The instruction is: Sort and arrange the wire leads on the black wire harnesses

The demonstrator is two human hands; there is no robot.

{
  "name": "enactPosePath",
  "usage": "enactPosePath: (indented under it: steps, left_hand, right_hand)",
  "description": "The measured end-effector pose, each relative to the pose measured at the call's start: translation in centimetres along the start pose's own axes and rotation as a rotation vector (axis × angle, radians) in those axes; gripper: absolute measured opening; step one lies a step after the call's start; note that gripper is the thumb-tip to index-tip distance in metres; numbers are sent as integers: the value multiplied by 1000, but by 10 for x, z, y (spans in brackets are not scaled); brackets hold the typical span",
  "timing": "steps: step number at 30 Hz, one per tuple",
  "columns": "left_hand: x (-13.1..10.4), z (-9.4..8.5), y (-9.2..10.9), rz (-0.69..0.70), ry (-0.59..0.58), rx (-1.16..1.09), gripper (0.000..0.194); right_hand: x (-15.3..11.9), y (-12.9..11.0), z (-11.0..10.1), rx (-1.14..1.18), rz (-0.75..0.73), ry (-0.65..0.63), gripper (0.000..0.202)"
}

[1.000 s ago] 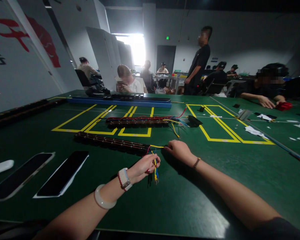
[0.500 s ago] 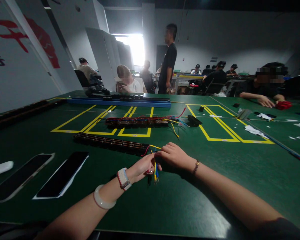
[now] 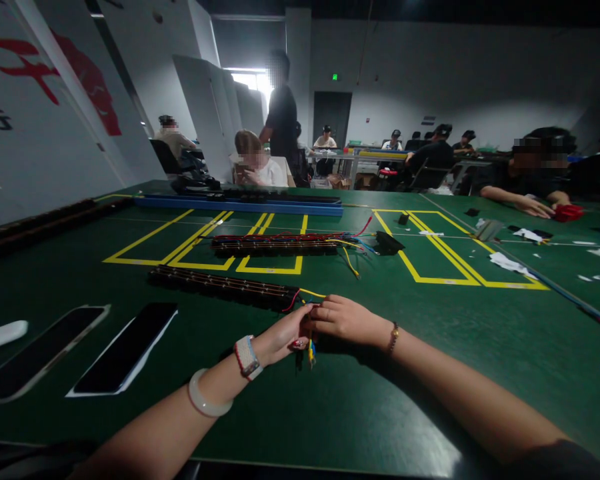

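Note:
A long black strip (image 3: 225, 285) with thin copper-coloured lines along it lies slantwise on the green table. Yellow and red wires come out of its right end. My left hand (image 3: 286, 335), wearing a watch and a pale bangle, is closed around the wire bundle. Yellow and blue wire ends (image 3: 311, 355) with metal ring lugs hang below the fingers. Against the left hand's fingertips, my right hand (image 3: 347, 320) has its fingers curled on the same wires. The exact grip between both hands is hidden.
Behind lies a second black strip (image 3: 275, 245) with loose coloured wires, among yellow tape outlines. Two phone-like dark slabs (image 3: 127, 350) rest at left. A blue rail (image 3: 240, 205) stands at the far edge. A co-worker's hands (image 3: 535, 207) hold something red at right.
My right hand has shifted slightly down, its fingers curling in closer to my left hand, and less of the hanging wires shows. A standing person in the background has moved left.

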State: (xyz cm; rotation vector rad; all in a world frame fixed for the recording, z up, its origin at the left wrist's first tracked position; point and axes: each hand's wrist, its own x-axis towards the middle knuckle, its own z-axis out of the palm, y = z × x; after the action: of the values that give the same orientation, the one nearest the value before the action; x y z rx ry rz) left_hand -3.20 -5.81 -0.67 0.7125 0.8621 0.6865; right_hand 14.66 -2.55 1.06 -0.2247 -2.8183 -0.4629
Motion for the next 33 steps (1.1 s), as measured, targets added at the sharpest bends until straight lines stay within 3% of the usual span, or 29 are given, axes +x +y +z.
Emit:
enactPosePath:
  steps: [4,8,12,18,24,28,33]
  left_hand:
    - [2,-4,-3,46,-85,-12,30]
    - [2,-7,-5,111,-162,-26,38]
    - [2,-9,-6,105,-141,-23,34]
    - [4,-9,-7,108,-62,84,10]
    - [5,-9,-9,85,0,85,13]
    - [4,-8,-9,75,35,124,13]
    - [4,-6,-10,106,7,148,19]
  right_hand:
    - [-2,3,5,129,57,50,27]
    - [4,7,8,352,275,256,25]
    - [24,11,8,454,464,394,21]
    - [67,24,7,330,596,247,17]
    - [98,24,19,177,585,47,23]
    - [103,18,26,159,549,-33,22]
    - [95,16,23,202,548,0,18]
